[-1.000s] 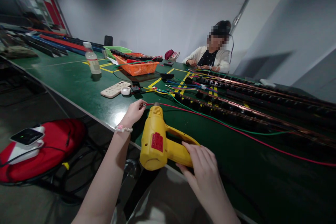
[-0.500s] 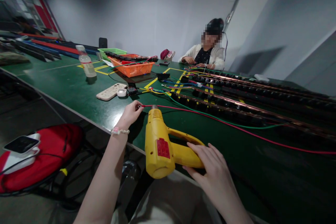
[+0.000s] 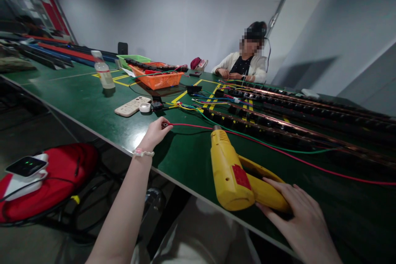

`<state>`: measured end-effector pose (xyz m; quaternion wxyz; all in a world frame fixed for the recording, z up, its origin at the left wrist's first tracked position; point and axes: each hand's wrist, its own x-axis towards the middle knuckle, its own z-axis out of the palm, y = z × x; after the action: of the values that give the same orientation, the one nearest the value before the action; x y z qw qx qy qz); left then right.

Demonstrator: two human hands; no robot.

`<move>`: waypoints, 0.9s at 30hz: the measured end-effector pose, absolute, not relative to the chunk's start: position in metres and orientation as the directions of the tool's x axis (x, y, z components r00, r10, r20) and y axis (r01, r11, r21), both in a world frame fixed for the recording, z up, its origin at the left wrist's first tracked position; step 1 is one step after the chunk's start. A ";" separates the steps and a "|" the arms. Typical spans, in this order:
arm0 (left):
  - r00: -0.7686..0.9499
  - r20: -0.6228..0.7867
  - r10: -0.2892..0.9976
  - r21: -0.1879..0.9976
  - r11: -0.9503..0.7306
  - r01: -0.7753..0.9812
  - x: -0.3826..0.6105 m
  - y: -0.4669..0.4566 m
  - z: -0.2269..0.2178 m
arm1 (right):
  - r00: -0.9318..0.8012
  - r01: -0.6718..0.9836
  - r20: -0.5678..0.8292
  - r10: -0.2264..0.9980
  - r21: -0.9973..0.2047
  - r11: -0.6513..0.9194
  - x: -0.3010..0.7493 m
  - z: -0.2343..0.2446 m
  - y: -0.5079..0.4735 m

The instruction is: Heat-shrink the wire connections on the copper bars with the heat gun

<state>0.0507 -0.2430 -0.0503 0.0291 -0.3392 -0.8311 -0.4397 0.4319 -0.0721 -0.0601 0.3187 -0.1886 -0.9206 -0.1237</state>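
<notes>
My left hand [image 3: 157, 132] pinches the end of a red wire [image 3: 192, 126] just above the green table; a small metal terminal shows at the fingertips. From there the wire runs right across the table. A yellow heat gun [image 3: 232, 171] with a red label is gripped at its handle by my right hand [image 3: 301, 210]. Its metal nozzle points away from me and sits close to the red wire; whether they touch I cannot tell. Beyond the red wire lies a green wire [image 3: 278, 147].
Long black strips with copper bars [image 3: 287, 121] lie across the right side. An orange basket [image 3: 167, 80], a bottle [image 3: 104, 72] and a phone [image 3: 131, 107] stand on the table [image 3: 102, 121]. A co-worker [image 3: 243, 64] sits opposite. At left is a red stool [image 3: 68, 173] bearing a device.
My right hand has carried the heat gun to the right, so its nozzle is farther from my left hand. My left hand keeps its hold on the red wire.
</notes>
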 end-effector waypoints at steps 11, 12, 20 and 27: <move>-0.752 0.339 0.565 0.697 0.386 0.604 0.052 -0.242 -0.051 | -0.732 0.398 0.622 0.278 0.060 0.916 0.412 -0.058 -0.097; -0.750 0.338 0.569 0.693 0.389 0.607 0.052 -0.242 -0.051 | -0.741 0.381 0.614 0.271 0.052 0.923 0.408 -0.057 -0.100; -0.747 0.322 0.582 0.697 0.389 0.603 0.051 -0.241 -0.051 | -0.782 0.273 0.570 0.253 -0.051 0.961 0.369 -0.052 -0.128; -0.737 0.355 0.575 0.644 0.421 0.639 0.049 -0.240 -0.054 | -0.805 0.241 0.518 0.289 -0.160 0.957 0.343 -0.046 -0.149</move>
<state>0.0493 -0.2398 -0.0542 0.0397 -0.3605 -0.8420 -0.3994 0.3429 -0.1485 -0.0464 0.2790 -0.1395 -0.9491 0.0434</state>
